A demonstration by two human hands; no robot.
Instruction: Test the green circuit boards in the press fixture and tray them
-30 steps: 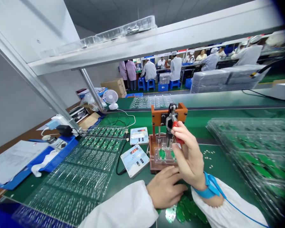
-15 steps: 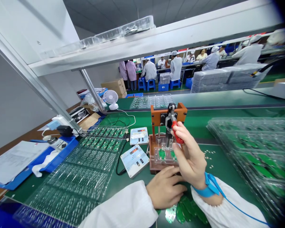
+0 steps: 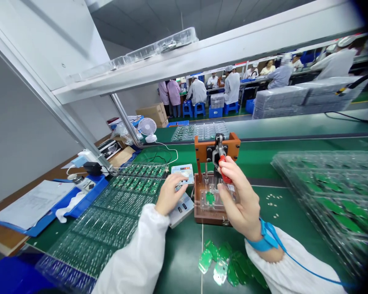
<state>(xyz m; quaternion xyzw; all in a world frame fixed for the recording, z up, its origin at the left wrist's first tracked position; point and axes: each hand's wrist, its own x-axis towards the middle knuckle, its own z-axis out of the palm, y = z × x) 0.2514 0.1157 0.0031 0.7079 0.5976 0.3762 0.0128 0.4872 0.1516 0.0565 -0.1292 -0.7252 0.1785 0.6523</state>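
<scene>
My right hand (image 3: 241, 198) is closed around the red handle (image 3: 225, 173) of a toggle clamp on a small press fixture (image 3: 198, 192) with an orange top frame and brown base. Under the clamp, a green circuit board (image 3: 210, 198) sits in the clear plate; my right hand partly hides that plate. My left hand (image 3: 171, 194) hovers over two light-blue meter boxes with red digit displays, the nearer box (image 3: 182, 210) and the farther box (image 3: 188, 173). Its fingers are curved and apart from the thumb, with nothing seen between them. Loose green boards (image 3: 222, 263) lie in front of the fixture.
A clear tray (image 3: 110, 214) with rows of boards at its far end covers the left side. Stacked clear trays (image 3: 328, 192) of green boards stand at right. Small pale bits (image 3: 272, 200) lie between. A white fan (image 3: 147, 127) and a shelf (image 3: 135, 71) are beyond.
My left hand has moved left and away from me, from the fixture's front edge to the meter boxes, uncovering more loose boards. My right hand stays on the red handle. The view has shifted slightly.
</scene>
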